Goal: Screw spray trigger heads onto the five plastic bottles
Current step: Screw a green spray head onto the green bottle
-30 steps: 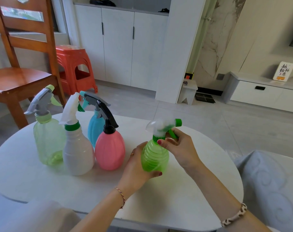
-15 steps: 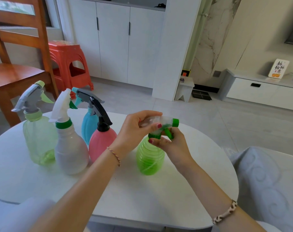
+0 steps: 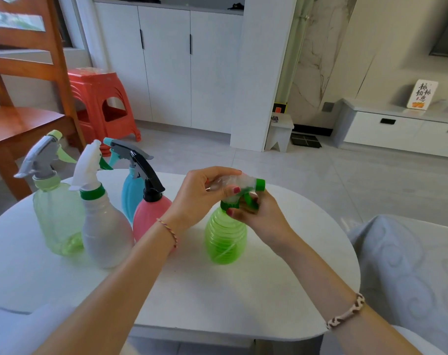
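A ribbed bright-green bottle (image 3: pixel 225 237) stands upright on the white table (image 3: pixel 217 298). On its neck sits a clear trigger head (image 3: pixel 239 184) with a green nozzle and collar. My left hand (image 3: pixel 205 196) grips the top of that head from the left. My right hand (image 3: pixel 258 213) pinches the green collar and lever from the right. At the left stand a pale-green bottle (image 3: pixel 57 213), a white bottle (image 3: pixel 103 226), a blue bottle (image 3: pixel 130 196) and a pink bottle (image 3: pixel 149 216), each with a trigger head on it.
A wooden chair (image 3: pixel 25 98) and a red plastic stool (image 3: pixel 100 103) stand behind the table's left side. A grey patterned cushion (image 3: pixel 407 272) lies at the right. White cabinets and a low drawer unit line the far wall.
My left hand left the green bottle's body and rose to grip the trigger head from above. My right hand stayed at the collar. The view shifted slightly.
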